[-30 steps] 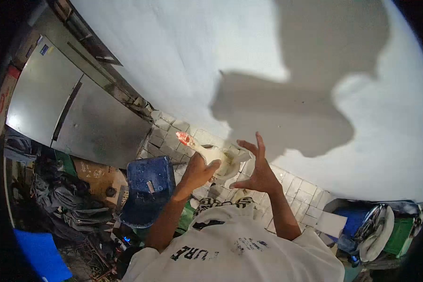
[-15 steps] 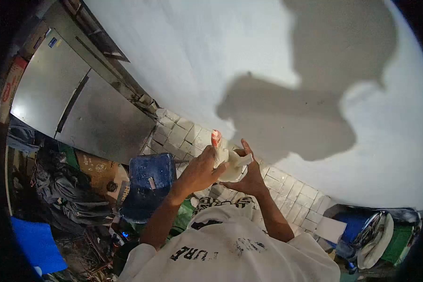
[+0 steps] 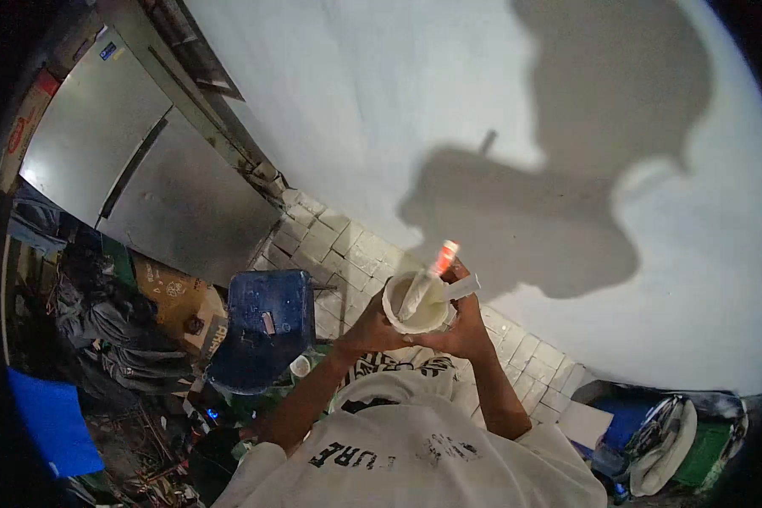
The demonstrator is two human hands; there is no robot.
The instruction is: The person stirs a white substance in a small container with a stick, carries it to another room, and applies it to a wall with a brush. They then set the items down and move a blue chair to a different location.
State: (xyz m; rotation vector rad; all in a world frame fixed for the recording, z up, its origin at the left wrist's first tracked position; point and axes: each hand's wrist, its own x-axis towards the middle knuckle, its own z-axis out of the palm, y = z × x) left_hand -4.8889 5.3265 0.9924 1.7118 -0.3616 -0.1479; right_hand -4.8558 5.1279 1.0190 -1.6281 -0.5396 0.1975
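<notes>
Both of my hands grip a white plastic tub held in front of my chest, its mouth facing up at me. My left hand wraps the tub's left side. My right hand is closed around its right side. A white-smeared tool with an orange-red end leans in the tub, that end sticking up past the rim. A flat whitish strip juts out over the right rim. Their lower ends are hidden or too small to make out.
Ahead is a white wall carrying my shadow, above a strip of pale tiles. A blue plastic chair and a silver refrigerator are left. A dark clothes pile lies farther left; blue and green items sit at right.
My left hand has let go of the orange-ended tool, which now leans in the tub, and has moved onto the tub's left side. The tub has tilted its mouth toward me.
</notes>
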